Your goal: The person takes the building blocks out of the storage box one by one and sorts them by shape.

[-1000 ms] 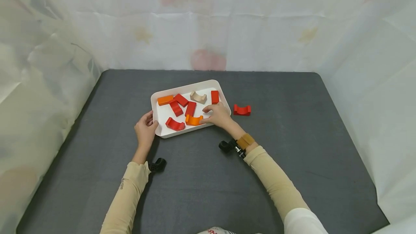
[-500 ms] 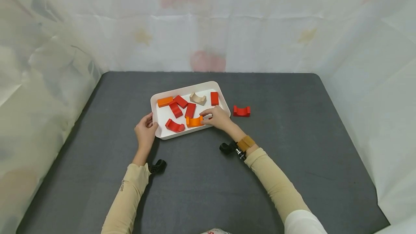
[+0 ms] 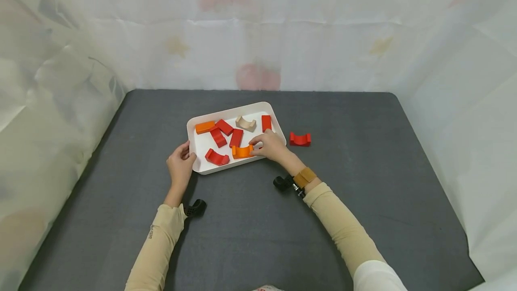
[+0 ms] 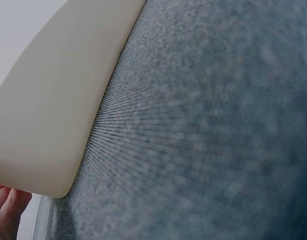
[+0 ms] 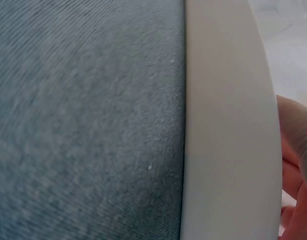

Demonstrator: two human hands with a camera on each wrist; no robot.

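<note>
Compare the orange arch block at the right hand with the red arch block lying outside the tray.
The orange arch block lies inside the white tray, touched by the right hand; the red arch block lies on the grey mat, untouched. One is orange, the other red. Both are curved with the hollow facing away from the person.

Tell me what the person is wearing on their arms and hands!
Both arms wear long, snug beige sleeves, and the left sleeve has a tiny dark marking near the cuff. The right sleeve meets white cloth at the upper arm. A tan strap wraps the right wrist. A small black camera sits under each wrist. The left hand and right hand are bare: no gloves, no rings visible.
</note>
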